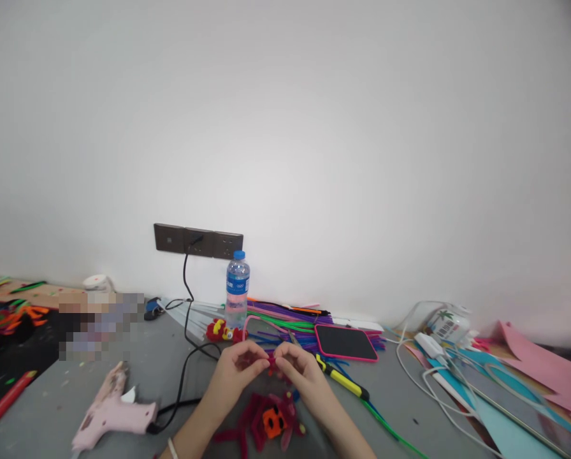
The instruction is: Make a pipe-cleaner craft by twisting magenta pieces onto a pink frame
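My left hand (238, 371) and my right hand (303, 373) meet above the grey table, each closed in a pinch. Between their fingertips is a small magenta pipe cleaner piece (272, 361), mostly covered by the fingers. Below them, between my forearms, lies a dark red pipe-cleaner figure (257, 414) with an orange patch (273, 422) bearing black spots. Just beyond my left hand sits a red and yellow fuzzy figure (224, 331). A yellow and black utility knife (345, 380) rests to the right of my right hand.
A pink glue gun (116, 414) lies left, its black cord running to the wall socket (198, 241). A water bottle (238, 287) stands behind my hands, near bundled pipe cleaners (285, 319) and a phone (346, 343). White cables (424, 382) and coloured sheets (543, 370) cover the right.
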`<action>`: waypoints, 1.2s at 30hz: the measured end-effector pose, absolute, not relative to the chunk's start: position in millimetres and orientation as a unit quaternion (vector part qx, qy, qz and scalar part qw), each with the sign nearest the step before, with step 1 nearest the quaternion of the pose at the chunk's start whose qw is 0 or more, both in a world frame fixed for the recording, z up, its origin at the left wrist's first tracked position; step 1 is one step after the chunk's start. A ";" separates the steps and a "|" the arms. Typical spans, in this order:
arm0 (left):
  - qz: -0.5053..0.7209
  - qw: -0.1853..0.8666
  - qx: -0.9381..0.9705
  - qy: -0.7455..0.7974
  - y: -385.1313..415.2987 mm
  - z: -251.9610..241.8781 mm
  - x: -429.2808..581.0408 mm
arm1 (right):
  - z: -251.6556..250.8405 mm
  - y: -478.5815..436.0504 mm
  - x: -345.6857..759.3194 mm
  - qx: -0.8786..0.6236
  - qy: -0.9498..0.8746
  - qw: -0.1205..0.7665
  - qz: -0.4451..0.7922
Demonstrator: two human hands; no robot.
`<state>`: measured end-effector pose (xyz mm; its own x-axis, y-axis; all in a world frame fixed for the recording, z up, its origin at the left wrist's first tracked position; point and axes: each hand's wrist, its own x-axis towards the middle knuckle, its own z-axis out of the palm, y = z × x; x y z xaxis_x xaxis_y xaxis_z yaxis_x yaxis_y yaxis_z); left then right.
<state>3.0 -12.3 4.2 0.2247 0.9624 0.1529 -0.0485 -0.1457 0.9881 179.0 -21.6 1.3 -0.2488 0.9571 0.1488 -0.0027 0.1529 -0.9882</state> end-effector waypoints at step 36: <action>0.493 0.378 0.634 0.461 -9.8 -6.4 1.3 | -4.1 -19.2 178.9 -0.456 -0.706 0.486 0.239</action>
